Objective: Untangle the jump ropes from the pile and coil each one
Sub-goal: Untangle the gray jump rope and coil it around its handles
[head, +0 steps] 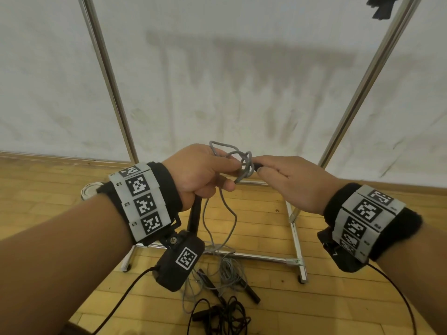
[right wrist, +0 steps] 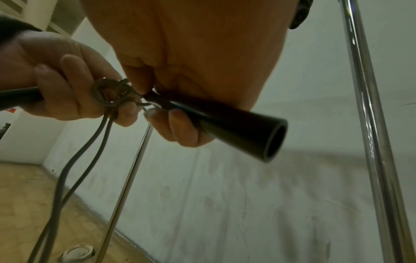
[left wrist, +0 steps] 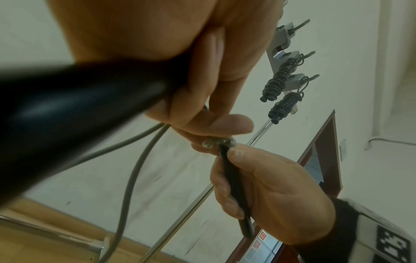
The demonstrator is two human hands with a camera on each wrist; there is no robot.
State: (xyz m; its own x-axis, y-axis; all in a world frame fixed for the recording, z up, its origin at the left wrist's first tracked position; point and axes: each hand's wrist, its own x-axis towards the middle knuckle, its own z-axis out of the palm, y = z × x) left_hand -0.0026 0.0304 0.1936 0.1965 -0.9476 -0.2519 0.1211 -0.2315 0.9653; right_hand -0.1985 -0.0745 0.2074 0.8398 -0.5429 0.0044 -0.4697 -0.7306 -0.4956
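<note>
Head view: both hands' fingers (head: pixel 225 163) pinch the grey rope (head: pixel 243 162) knot.

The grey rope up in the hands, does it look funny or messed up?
Yes. The grey rope is bunched into a small knot of loops between the left hand and right hand, instead of running smooth. Each hand grips a black handle, and the rest dangles to the floor.
</note>
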